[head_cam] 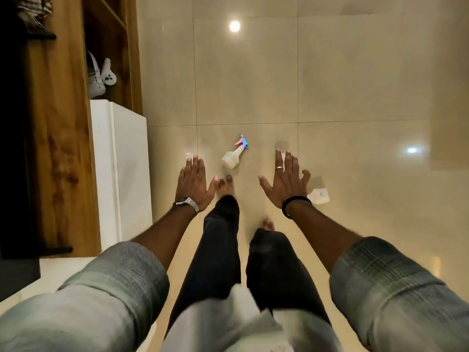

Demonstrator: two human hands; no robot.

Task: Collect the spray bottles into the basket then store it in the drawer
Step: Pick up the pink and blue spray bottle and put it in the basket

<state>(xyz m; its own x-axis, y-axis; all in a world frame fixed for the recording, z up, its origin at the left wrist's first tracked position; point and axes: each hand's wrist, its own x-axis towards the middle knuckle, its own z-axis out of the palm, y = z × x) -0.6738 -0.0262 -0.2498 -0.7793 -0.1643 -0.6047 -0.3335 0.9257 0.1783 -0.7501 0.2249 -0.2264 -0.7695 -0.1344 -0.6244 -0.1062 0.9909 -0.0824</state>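
Both grips spread flat and empty: left hand [193,184], right hand [286,177]. Spray bottle [234,154] on its side on the floor [355,97], between both, slightly ahead. Probably light, smooth plastic; best taken around the body, not the trigger. Glossy tiles, likely slippery. No basket visible.

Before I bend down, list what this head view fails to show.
- Basket and drawer: neither is in the head view, so their location is unknown.
- Other spray bottles: only one translucent white spray bottle with a blue and pink trigger shows, lying on the tiled floor.
- White paper scrap: partly hidden behind the right hand; its print is too small to read.
- Dark left edge: contents unreadable.
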